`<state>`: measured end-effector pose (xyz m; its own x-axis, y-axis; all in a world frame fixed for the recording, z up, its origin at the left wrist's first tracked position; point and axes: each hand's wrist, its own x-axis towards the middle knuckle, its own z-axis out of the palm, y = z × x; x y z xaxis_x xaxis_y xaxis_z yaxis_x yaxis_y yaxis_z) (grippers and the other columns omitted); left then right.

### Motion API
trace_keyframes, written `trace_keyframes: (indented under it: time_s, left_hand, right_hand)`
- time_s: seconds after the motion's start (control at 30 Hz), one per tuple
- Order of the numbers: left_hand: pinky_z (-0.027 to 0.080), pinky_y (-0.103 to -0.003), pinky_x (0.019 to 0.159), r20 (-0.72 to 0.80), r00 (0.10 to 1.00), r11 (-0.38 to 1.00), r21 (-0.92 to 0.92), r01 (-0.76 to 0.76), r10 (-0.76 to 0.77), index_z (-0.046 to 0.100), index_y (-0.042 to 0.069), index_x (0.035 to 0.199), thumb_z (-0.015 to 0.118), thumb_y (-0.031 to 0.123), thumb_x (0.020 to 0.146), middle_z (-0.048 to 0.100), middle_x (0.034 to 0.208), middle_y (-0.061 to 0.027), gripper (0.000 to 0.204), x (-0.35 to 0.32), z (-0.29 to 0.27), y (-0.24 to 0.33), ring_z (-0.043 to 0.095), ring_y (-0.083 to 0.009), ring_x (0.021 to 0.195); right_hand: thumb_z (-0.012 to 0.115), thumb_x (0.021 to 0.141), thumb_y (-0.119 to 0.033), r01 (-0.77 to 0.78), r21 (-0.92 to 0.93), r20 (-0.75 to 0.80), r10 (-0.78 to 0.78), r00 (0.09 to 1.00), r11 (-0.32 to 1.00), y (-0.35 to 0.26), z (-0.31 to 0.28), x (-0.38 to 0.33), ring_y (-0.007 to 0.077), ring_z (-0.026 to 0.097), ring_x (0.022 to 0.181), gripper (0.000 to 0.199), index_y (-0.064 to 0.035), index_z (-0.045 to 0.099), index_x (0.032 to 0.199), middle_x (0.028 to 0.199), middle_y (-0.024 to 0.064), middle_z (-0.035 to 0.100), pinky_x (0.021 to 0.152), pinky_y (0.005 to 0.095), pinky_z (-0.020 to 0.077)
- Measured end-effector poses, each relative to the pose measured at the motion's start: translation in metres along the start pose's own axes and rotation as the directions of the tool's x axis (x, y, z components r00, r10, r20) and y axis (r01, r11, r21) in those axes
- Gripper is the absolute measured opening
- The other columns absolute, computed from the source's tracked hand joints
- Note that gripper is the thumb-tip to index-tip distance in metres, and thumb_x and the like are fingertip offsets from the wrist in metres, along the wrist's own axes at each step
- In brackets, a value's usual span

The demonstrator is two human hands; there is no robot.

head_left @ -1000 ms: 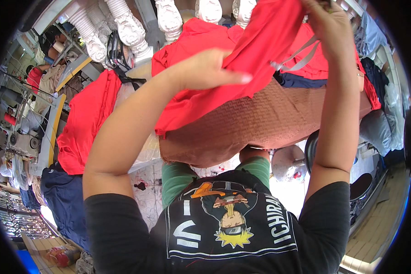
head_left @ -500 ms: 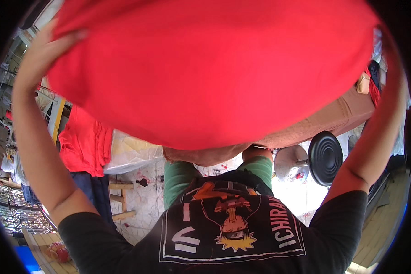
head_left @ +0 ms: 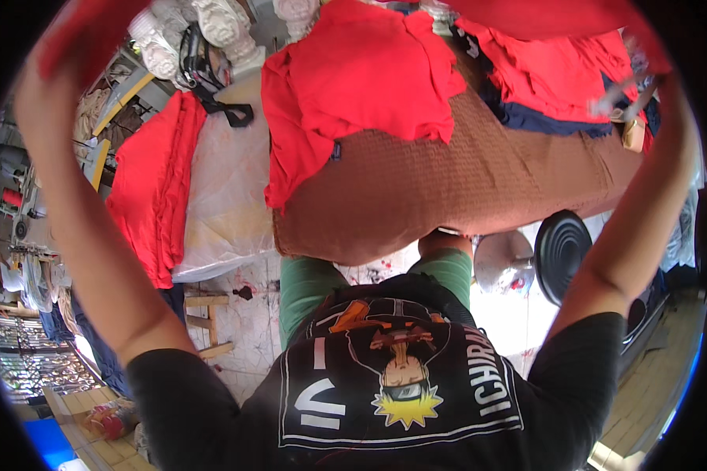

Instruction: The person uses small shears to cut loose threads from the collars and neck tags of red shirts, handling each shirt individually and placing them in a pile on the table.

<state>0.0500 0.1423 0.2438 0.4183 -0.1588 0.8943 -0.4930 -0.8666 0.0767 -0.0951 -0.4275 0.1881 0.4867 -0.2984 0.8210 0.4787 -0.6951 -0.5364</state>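
Both my arms are raised high, and a red cloth (head_left: 542, 14) is lifted along the top of the picture. My left hand (head_left: 41, 82), largely covered by the cloth, grips it at the upper left. At the upper right rim my right hand (head_left: 669, 85) holds its other side; the fingers are dark and mostly hidden. A blurred greyish thing (head_left: 622, 97) shows beside that hand, too smeared to name. Below the raised cloth, a red garment (head_left: 369, 74) lies spread and rumpled on the brown-covered table (head_left: 448, 188).
Red and navy garments (head_left: 538, 67) are piled at the table's right. Folded red cloth (head_left: 155, 188) lies on a plastic-covered surface (head_left: 228, 228) at left. A black strap (head_left: 232, 114) and white ornate posts (head_left: 224, 31) stand behind. A black round stool (head_left: 563, 257) is at right.
The red cloth has swung up and away from the middle, uncovering the table and the garments on it. Both my hands stay raised at the sides.
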Motion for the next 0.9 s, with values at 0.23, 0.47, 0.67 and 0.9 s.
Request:
trace_keyframes:
  time_s: [0.23, 0.47, 0.67, 0.9]
  left_hand:
    - [0.05, -0.033, 0.082, 0.895, 0.441, 0.94, -0.203, 0.274, 0.065, 0.063, 0.001, 0.099, 0.081, 0.015, 0.069, 0.067, 0.096, -0.0108, 0.038, -0.223, 0.051, 0.064, 0.065, -0.0241, 0.089]
    - [0.047, -0.036, 0.089, 0.771, 0.567, 0.855, -0.475, 0.206, 0.292, 0.064, 0.002, 0.104, 0.075, 0.017, 0.077, 0.065, 0.105, -0.0128, 0.033, -0.245, 0.106, 0.148, 0.061, -0.0283, 0.101]
    - [0.048, -0.037, 0.086, 0.636, 0.631, 0.763, -0.638, 0.106, 0.444, 0.065, 0.006, 0.106, 0.073, 0.014, 0.077, 0.063, 0.108, -0.0108, 0.031, -0.295, 0.163, 0.212, 0.059, -0.0295, 0.099]
    - [0.05, -0.034, 0.071, 0.69, 0.48, 0.597, -0.718, 0.358, 0.542, 0.067, 0.003, 0.089, 0.07, 0.009, 0.079, 0.066, 0.085, -0.0081, 0.012, -0.275, 0.138, 0.205, 0.062, -0.0254, 0.079]
  right_hand:
    - [0.05, 0.097, -0.021, -0.484, -0.139, 0.548, 0.474, 0.689, 0.864, 0.113, -0.024, -0.156, 0.0042, 0.05, 0.059, 0.032, -0.0066, 0.058, 0.125, 0.115, 0.0028, 0.064, 0.055, 0.0179, 0.0374]
    - [0.047, 0.1, -0.032, -0.374, -0.267, 0.362, 0.452, 0.815, 0.888, 0.103, -0.035, -0.148, 0.0042, 0.048, 0.061, 0.038, -0.0067, 0.059, 0.127, 0.095, 0.0002, 0.07, 0.057, 0.0185, 0.0383]
    - [0.041, 0.103, -0.035, -0.372, -0.382, 0.399, 0.514, 0.759, 0.846, 0.087, -0.025, -0.149, 0.0054, 0.057, 0.069, 0.042, -0.0074, 0.054, 0.133, 0.096, 0.0006, 0.069, 0.059, 0.0182, 0.037]
    - [0.046, 0.101, -0.031, -0.424, -0.372, 0.346, 0.548, 0.762, 0.825, 0.073, -0.023, -0.162, 0.0037, 0.048, 0.06, 0.037, -0.0083, 0.059, 0.128, 0.088, -0.0013, 0.068, 0.054, 0.0187, 0.036]
